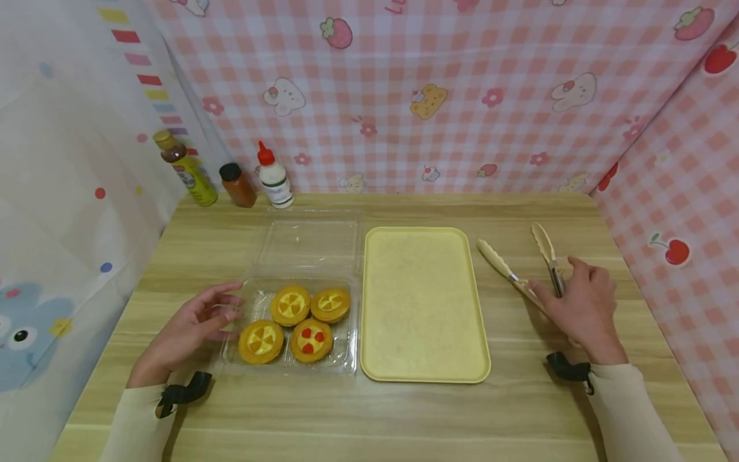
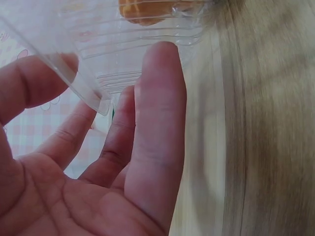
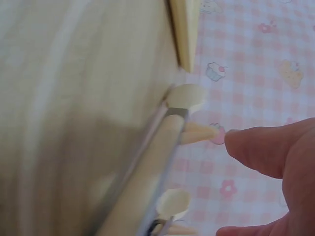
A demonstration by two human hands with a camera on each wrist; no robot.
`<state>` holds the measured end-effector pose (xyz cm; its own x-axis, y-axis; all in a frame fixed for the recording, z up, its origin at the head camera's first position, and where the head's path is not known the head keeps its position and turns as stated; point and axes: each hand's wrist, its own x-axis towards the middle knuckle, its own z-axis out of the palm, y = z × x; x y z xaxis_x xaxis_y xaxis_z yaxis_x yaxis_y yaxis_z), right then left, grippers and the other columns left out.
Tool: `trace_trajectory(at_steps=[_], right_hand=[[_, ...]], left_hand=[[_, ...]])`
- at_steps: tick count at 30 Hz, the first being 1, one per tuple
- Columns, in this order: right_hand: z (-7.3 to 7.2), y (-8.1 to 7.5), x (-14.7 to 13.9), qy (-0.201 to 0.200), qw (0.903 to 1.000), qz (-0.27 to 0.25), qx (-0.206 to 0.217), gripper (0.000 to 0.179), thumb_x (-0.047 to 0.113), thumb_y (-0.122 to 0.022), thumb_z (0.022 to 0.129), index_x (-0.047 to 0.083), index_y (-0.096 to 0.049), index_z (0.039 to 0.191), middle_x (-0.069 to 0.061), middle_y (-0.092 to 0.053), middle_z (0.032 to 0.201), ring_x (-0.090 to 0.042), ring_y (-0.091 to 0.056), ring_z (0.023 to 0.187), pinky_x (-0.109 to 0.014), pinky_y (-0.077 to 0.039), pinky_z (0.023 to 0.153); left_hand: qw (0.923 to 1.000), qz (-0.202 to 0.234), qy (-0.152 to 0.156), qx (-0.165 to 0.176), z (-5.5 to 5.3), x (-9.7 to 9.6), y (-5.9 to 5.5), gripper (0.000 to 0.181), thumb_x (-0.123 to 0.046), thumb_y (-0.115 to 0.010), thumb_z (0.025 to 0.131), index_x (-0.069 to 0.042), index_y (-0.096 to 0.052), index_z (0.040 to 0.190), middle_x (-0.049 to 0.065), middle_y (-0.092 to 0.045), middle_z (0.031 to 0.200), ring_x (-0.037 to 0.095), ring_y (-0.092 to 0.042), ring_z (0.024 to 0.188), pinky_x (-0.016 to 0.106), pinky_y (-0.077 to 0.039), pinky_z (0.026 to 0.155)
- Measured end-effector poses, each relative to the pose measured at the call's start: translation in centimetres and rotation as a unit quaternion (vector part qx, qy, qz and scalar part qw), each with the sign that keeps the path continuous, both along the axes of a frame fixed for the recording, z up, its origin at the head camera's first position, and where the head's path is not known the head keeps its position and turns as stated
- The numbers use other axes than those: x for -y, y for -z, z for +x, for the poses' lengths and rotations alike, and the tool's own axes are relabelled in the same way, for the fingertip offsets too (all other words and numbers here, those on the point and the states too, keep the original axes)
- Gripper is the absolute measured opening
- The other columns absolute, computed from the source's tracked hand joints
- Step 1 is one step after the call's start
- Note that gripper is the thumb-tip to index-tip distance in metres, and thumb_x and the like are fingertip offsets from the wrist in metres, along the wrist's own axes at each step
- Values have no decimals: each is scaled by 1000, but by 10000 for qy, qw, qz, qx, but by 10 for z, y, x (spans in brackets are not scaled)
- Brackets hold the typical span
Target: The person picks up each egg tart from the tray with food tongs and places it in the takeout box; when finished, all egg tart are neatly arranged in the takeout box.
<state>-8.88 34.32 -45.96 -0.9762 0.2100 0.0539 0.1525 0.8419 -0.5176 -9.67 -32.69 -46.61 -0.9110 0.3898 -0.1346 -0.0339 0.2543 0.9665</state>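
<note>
A clear plastic container (image 1: 345,360) holds several tarts. Three tarts have yellow wedge toppings, like this tart (image 1: 261,341); another tart (image 1: 312,341) carries red pieces. My left hand (image 1: 193,321) is at the container's left rim, fingers loosely bent and spread. In the left wrist view, the container wall (image 2: 93,98) passes among the fingers without being pinched. My right hand (image 1: 583,311) hovers over the handle end of a pair of tongs (image 1: 543,244) with cream tips spread apart. The right wrist view shows the thumb and finger spread beside the tongs (image 3: 147,172).
A pale yellow tray (image 1: 424,305) lies between the container and the tongs. The container's lid (image 1: 308,240) is folded back behind it. At the back left stand a yellow-green bottle (image 1: 193,176), a black-capped jar (image 1: 238,186) and a red-tipped squeeze bottle (image 1: 275,179).
</note>
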Motion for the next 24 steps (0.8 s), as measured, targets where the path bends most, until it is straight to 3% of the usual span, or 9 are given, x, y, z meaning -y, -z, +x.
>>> trace_trajectory(at_steps=[6, 13, 16, 24], right_hand=[[-5, -8, 12, -188, 9985, 41, -517, 79, 37, -74, 96, -13, -44, 149, -48, -40, 136, -66, -33, 127, -74, -28, 100], [-13, -17, 36, -333, 9983, -108, -459, 71, 40, -72, 99, -6, -51, 148, -43, -44, 141, -63, -35, 130, -78, -30, 96], [-19, -19, 49, -584, 9971, -140, -467, 64, 40, -70, 100, -4, -55, 145, -37, -49, 142, -59, -38, 133, -79, -30, 95], [-34, -23, 85, -1410, 9891, -153, -398, 56, 40, -67, 103, -3, -62, 138, -26, -65, 133, -45, -60, 122, -67, -44, 101]], left_hand=[[9999, 11, -86, -63, -1, 1, 0, 51, -10, -54, 111, -4, -40, 160, 6, -58, 133, 13, -69, 111, 37, -67, 82], [9989, -309, -289, -180, -9, 3, -3, 47, -15, -55, 112, -5, -44, 156, -1, -60, 128, 10, -70, 106, 33, -66, 82], [9982, -420, -394, -179, -15, 5, -4, 47, -18, -54, 112, -4, -44, 156, -4, -60, 128, 8, -69, 106, 32, -66, 83], [9954, -692, -654, 61, -32, 9, -9, 52, -30, -55, 112, -5, -44, 156, -2, -60, 130, 7, -65, 109, 30, -65, 86]])
